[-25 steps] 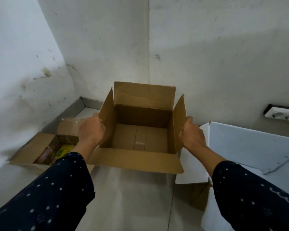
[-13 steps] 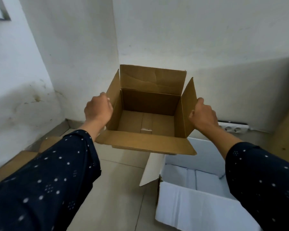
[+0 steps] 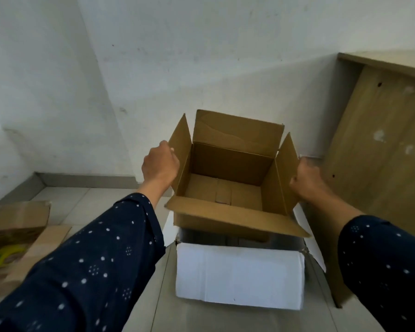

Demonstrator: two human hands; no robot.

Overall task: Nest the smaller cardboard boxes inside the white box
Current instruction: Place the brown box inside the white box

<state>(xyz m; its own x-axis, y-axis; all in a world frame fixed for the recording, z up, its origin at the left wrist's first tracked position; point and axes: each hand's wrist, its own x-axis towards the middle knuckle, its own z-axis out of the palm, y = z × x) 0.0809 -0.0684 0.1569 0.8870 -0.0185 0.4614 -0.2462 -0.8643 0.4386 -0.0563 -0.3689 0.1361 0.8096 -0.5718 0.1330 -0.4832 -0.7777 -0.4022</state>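
Note:
An empty brown cardboard box (image 3: 228,178) with its four flaps open hangs in the air, held from both sides. My left hand (image 3: 159,165) grips its left flap and wall. My right hand (image 3: 306,179) grips its right wall. Directly beneath it on the floor stands the white box (image 3: 240,275), open at the top; the brown box hides most of its inside. A second, smaller brown box (image 3: 17,232) with yellow and green contents lies on the floor at the far left.
A wooden cabinet (image 3: 381,149) stands right beside the white box on the right. White walls meet in a corner behind, with a grey skirting (image 3: 86,180) along the tiled floor (image 3: 82,202).
Both hands have carried the brown box to the right, from beside the small box on the floor to a spot straight above the white box. The view has swung right with it.

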